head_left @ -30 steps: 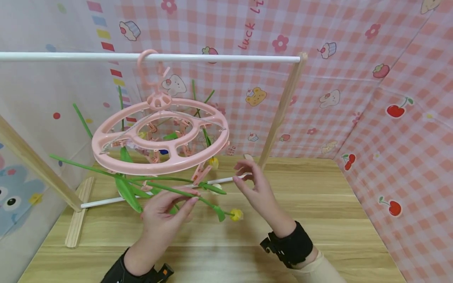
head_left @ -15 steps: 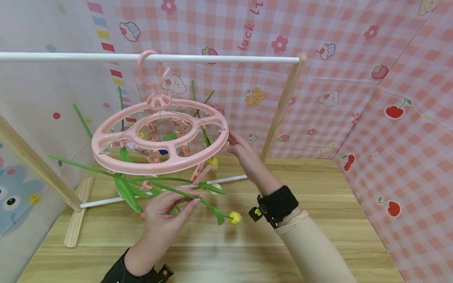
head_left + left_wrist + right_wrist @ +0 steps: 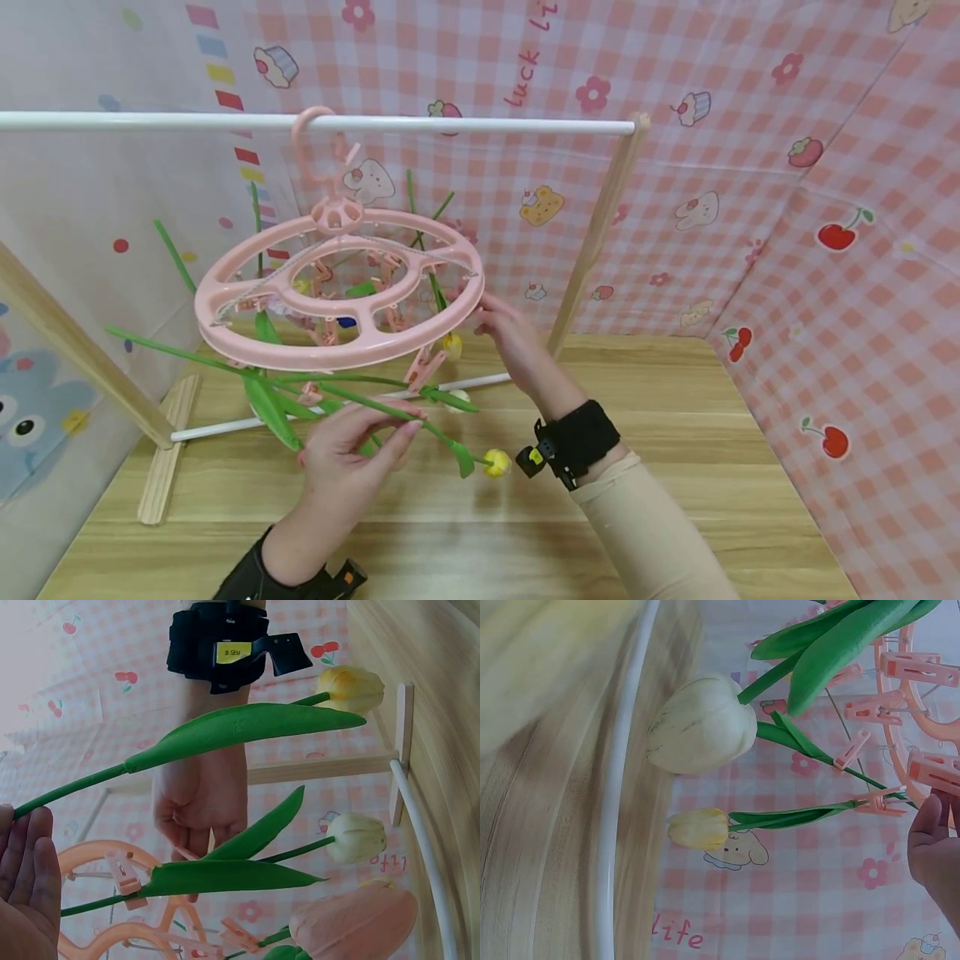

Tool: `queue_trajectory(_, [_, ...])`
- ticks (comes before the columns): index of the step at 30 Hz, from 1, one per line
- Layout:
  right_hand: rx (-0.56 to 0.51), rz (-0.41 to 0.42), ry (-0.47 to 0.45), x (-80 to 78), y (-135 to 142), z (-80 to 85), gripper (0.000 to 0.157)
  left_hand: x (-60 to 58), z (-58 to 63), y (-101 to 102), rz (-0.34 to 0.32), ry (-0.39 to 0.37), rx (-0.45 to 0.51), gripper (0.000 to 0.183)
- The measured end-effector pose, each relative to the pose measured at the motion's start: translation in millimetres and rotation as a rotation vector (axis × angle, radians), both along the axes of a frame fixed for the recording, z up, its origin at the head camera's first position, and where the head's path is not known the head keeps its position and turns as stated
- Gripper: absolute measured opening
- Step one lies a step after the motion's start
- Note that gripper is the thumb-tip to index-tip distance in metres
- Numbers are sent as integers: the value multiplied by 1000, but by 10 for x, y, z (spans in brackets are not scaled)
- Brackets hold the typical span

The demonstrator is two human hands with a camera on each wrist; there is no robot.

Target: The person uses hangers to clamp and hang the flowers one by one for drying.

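My left hand [image 3: 348,454] pinches the green stem of a yellow artificial tulip [image 3: 497,462], its bloom pointing right. My right hand [image 3: 517,342] is at the right rim of a round pink clip hanger [image 3: 300,360], fingers partly behind it. In the right wrist view, the fingertips pinch a pink clothespin [image 3: 935,769] hanging from the ring. A white tulip [image 3: 360,838] and a pink tulip [image 3: 352,922] hang near the hanger's clips in the left wrist view. Another yellow tulip [image 3: 699,829] hangs from a clip in the right wrist view.
The hanger hooks over a white rod [image 3: 480,124] between wooden posts [image 3: 600,237]. A lower white bar [image 3: 213,429] crosses just above the wooden table [image 3: 645,500]. Patterned cloth [image 3: 660,75] surrounds it at the back and sides.
My right hand has moved up and left from open air to the hanger's right rim. My left hand keeps the yellow tulip almost in place; its bloom dips slightly.
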State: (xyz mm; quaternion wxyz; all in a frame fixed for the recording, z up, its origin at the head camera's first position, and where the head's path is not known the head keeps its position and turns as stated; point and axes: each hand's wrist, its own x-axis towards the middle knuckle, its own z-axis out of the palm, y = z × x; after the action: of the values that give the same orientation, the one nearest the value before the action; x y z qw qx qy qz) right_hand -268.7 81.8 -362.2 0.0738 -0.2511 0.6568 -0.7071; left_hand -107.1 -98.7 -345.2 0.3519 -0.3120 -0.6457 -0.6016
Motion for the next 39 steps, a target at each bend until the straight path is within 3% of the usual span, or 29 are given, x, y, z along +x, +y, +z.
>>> queue_trajectory(5, [-4,6,56,36,39,-36,34,-44,-90,-20,2,-8,3,22])
queue_trajectory(9, [-30,16,49,76,60,-69,38,-62,-140,-30,-2,-15,10,24])
queue_trajectory(14, [-26,-37,47,117,77,-101,38,-15,-43,-6,-4,-32,12,23])
queue_trajectory(20, [-30,-89,57,188,113,-115,35,42,75,18,42,-61,-17,22])
queue_trajectory(27, [-47,-87,105,305,152,-73,34,39,80,7,89,-63,-17,22])
queue_trajectory(34, [-12,-108,183,471,176,-17,34,10,69,-16,30,-43,72,20])
queue_trajectory(39, [-14,-122,195,614,171,22,36,9,75,-16,83,-54,61,19])
